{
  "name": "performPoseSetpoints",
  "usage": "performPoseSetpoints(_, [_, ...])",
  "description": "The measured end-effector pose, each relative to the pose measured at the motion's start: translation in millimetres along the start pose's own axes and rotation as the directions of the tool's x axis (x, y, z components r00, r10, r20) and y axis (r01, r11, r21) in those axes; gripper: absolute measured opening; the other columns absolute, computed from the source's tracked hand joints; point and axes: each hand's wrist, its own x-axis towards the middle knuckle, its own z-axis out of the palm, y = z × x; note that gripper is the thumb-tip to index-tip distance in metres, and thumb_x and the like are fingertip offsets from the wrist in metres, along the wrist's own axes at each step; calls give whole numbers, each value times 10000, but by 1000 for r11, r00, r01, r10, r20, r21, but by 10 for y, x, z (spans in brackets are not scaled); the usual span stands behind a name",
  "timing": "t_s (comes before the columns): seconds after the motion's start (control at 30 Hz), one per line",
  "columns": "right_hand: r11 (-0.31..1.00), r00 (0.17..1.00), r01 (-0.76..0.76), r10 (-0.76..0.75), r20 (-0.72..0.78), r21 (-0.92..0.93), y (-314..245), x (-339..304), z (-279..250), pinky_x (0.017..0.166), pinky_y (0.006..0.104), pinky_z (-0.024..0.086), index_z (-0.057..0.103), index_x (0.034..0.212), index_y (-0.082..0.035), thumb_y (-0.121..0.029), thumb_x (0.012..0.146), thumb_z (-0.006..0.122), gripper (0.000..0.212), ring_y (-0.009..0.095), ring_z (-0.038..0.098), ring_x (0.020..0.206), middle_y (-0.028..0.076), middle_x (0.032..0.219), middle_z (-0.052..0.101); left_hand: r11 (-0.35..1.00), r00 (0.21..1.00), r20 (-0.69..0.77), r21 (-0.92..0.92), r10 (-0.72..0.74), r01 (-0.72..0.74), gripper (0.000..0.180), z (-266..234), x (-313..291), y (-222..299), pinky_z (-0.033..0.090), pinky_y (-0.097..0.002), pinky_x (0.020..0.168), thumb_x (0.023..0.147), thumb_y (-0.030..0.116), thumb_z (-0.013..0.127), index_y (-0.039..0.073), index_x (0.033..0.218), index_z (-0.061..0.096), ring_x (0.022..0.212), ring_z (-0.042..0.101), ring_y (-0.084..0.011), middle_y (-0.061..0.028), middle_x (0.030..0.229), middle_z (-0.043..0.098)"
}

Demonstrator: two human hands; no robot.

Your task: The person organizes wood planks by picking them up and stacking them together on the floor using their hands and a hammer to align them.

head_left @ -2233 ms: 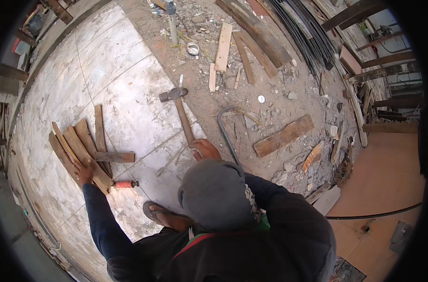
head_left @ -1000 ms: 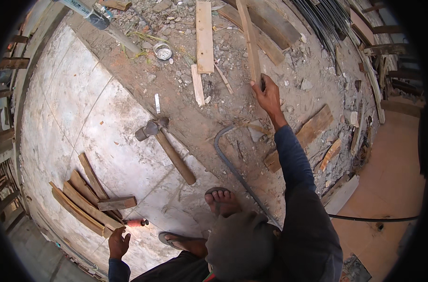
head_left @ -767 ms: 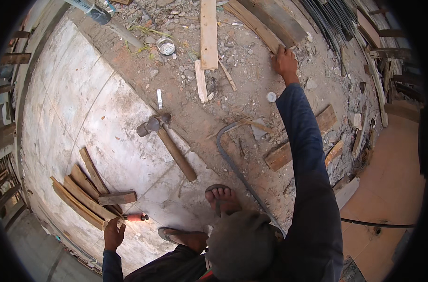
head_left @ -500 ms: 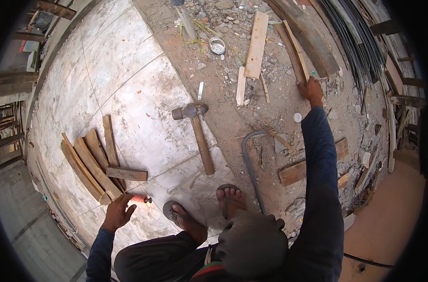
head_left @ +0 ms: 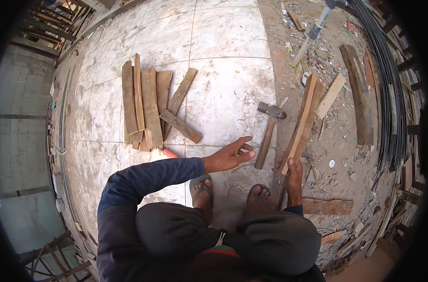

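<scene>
My right hand (head_left: pixel 294 177) grips the near end of two long wooden strips (head_left: pixel 302 123) lying face to face, their far ends pointing away over the bare ground. Over the tiles, my left hand (head_left: pixel 230 155) reaches in with bent, parted fingers and nothing in it. Between the left hand and the strips lies a ball-peen hammer (head_left: pixel 265 141) with a wooden handle. Several old wooden strips (head_left: pixel 151 108) are spread in a pile on the left, with a short wood block (head_left: pixel 181 127) beside them. Part of a red object (head_left: pixel 170 153) shows behind my left sleeve.
Pale floor tiles (head_left: pixel 223 28) meet rubble-strewn dirt on the right. A light plank (head_left: pixel 331 95), a weathered board (head_left: pixel 358 96) and a nearer board (head_left: pixel 329 207) lie there. A grey pipe (head_left: pixel 312 34) stands at the back, and black rods (head_left: pixel 385 94) run along the right.
My right hand has lifted the two strips off the dirt and drawn them nearer. My left hand has moved right, away from the pile and red object. The whole view has shifted.
</scene>
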Motion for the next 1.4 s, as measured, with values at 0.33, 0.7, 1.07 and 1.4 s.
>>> performPoseSetpoints(0.33, [938,796,-88,268,542,-335,695,-462,1428,708,315,502,589,1139,15,-257,1032,508,303,139,623,778,63,858,645,969,753,-653,-122,85,-216,610,-105,-772,-1090,539,-315,724,986,383,607,-31,1363,365,850,620,-176,-132,1049,579])
performPoseSetpoints(0.7, [700,948,187,55,314,-690,683,-270,810,690,487,501,550,1207,-26,-383,957,594,438,406,663,768,203,789,663,591,179,-826,516,534,620,908,-2548,-1364,-729,437,-428,984,923,604,553,-81,1473,323,1160,539,-415,-295,1331,477])
performPoseSetpoints(1.07, [811,989,96,-141,-34,-577,816,-788,394,813,521,461,421,1272,-3,-353,942,622,521,461,615,932,288,1021,610,114,824,-218,976,524,185,796,-1293,-842,-933,229,-564,1164,959,447,552,29,1549,218,1457,248,-419,-201,1610,198])
performPoseSetpoints(1.4, [780,662,-221,-321,-677,-586,504,-828,-840,698,448,509,482,1216,16,-295,925,659,461,385,668,817,247,895,653,88,971,236,969,-37,-232,771,-1224,-619,-366,307,-558,1115,829,163,676,66,1510,327,1446,291,-390,-179,1594,259])
